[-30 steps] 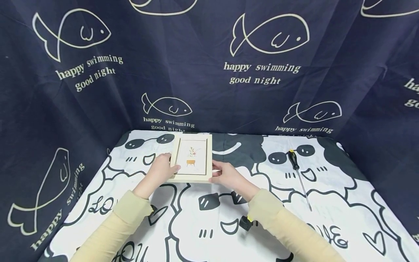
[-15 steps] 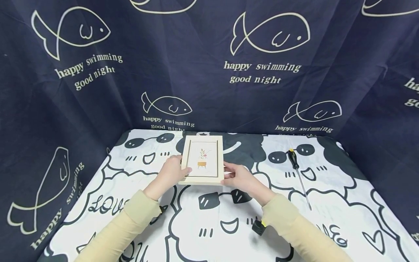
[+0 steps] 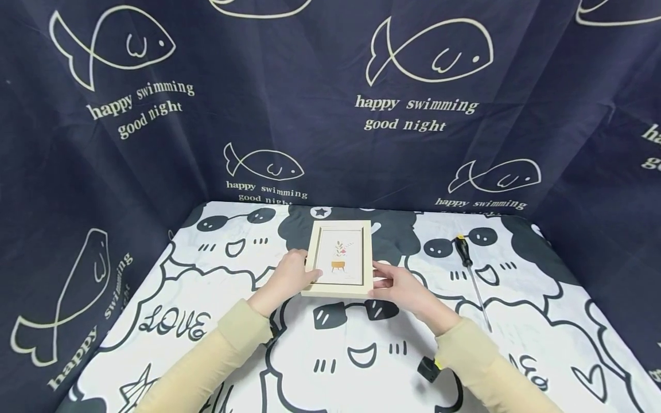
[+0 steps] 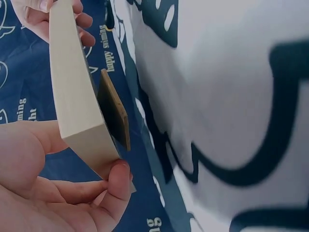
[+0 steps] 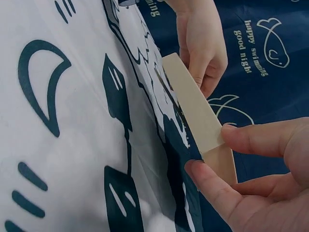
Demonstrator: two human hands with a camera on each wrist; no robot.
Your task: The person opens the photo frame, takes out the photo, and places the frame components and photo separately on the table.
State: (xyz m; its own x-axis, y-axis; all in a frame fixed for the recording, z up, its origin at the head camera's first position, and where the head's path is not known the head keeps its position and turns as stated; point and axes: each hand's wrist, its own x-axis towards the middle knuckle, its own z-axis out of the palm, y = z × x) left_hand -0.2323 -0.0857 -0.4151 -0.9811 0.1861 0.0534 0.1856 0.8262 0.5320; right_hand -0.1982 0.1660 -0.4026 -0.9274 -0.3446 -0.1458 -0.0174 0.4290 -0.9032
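Note:
A cream picture frame (image 3: 338, 290) with a potted-plant print (image 3: 338, 255) inside is held between both hands, face up and leaning slightly back. My left hand (image 3: 290, 276) grips its left side, thumb over the front lower corner. At the opposite edge, my right hand (image 3: 405, 289) pinches the lower right side between thumb and fingers. The left wrist view shows the frame's thick side and a brown back stand (image 4: 114, 108) jutting out behind it. Seen from the right wrist, the thumb and a finger straddle the frame's corner (image 5: 219, 162), close over the cloth.
A screwdriver (image 3: 463, 252) with a black and yellow handle lies on the right, its shaft pointing toward me. The table wears a black-and-white cartoon cloth (image 3: 361, 378). Dark blue curtains (image 3: 330, 103) with fish prints hang at the back and sides.
Both hands have carried the picture frame to the right and slightly nearer to me, keeping the same grip. The screwdriver has stayed where it was.

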